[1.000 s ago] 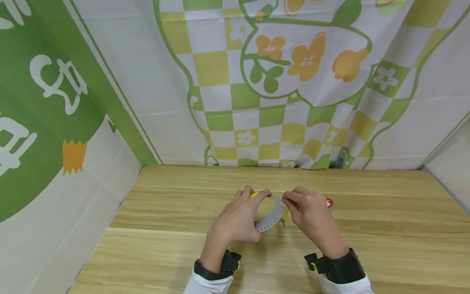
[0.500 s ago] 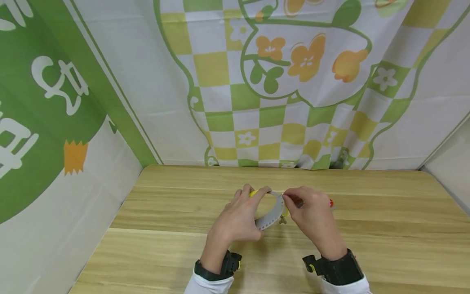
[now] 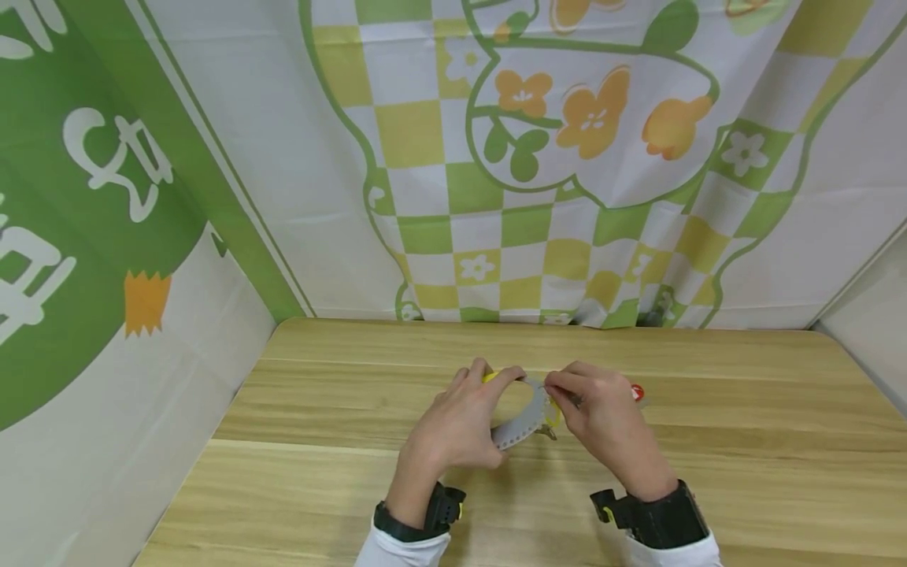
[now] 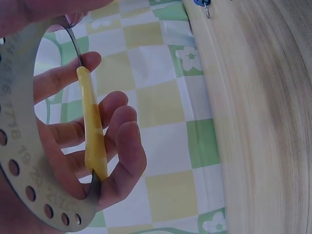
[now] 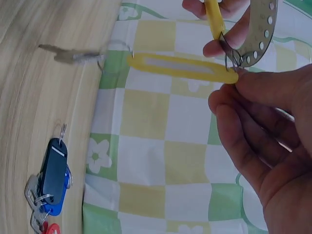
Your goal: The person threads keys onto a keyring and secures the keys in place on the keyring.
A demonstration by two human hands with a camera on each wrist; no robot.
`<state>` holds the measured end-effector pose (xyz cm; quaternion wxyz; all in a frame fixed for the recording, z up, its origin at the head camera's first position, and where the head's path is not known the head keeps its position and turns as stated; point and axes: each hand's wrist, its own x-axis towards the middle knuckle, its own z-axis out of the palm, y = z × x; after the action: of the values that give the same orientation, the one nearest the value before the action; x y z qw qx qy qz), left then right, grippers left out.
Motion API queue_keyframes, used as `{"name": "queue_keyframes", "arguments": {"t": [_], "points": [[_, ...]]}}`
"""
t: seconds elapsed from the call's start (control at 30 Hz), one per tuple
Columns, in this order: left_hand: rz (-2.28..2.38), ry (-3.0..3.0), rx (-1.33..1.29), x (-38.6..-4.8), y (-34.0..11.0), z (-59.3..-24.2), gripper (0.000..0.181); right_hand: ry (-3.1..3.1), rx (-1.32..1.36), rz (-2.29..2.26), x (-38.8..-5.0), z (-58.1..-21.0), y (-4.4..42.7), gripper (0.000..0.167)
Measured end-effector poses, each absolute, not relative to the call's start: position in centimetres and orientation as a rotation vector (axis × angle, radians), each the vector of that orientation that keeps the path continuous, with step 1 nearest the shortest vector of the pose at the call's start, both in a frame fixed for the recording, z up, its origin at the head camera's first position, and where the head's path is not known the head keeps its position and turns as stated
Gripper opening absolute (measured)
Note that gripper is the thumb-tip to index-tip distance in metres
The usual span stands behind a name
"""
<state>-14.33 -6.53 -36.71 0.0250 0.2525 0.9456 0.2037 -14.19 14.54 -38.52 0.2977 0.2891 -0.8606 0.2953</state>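
Note:
My left hand (image 3: pixel 453 429) grips a ring-shaped key holder by its yellow handle (image 4: pixel 92 126). The holder's curved metal plate (image 3: pixel 524 421) has a row of numbered holes along its outer edge. Between thumb and fingertips, my right hand (image 3: pixel 602 413) pinches the end of a yellow key tag (image 5: pixel 180 68) at the tip of the plate. Small wire loops (image 5: pixel 233 59) show there; whether they pass through a hole, I cannot tell. From the tag's other end a key (image 5: pixel 73 56) hangs on a split ring.
On the wooden table (image 3: pixel 319 409), beyond my right hand, lie keys with a black tag (image 5: pixel 53 170), a blue tag (image 5: pixel 57 207) and a red tag (image 5: pixel 52 229). A checkered curtain (image 3: pixel 524 260) hangs behind the table's back edge.
The dangling key has swung, now pointing right below the plate. My right hand has shifted slightly back and forth at the plate's tip; my left hand is nearly still.

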Motion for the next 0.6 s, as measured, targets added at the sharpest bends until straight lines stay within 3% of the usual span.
{"name": "queue_keyframes", "arguments": {"t": [0.37,0.6], "points": [[0.658,2.937,0.753,-14.46,-6.37,-36.75,0.102,-2.374,0.586,0.831,-14.14,-38.45,14.17,0.012],[0.652,2.939,0.768,-14.40,-6.40,-36.69,0.099,-2.338,0.626,0.825,-14.17,-38.48,14.22,0.016]]}}
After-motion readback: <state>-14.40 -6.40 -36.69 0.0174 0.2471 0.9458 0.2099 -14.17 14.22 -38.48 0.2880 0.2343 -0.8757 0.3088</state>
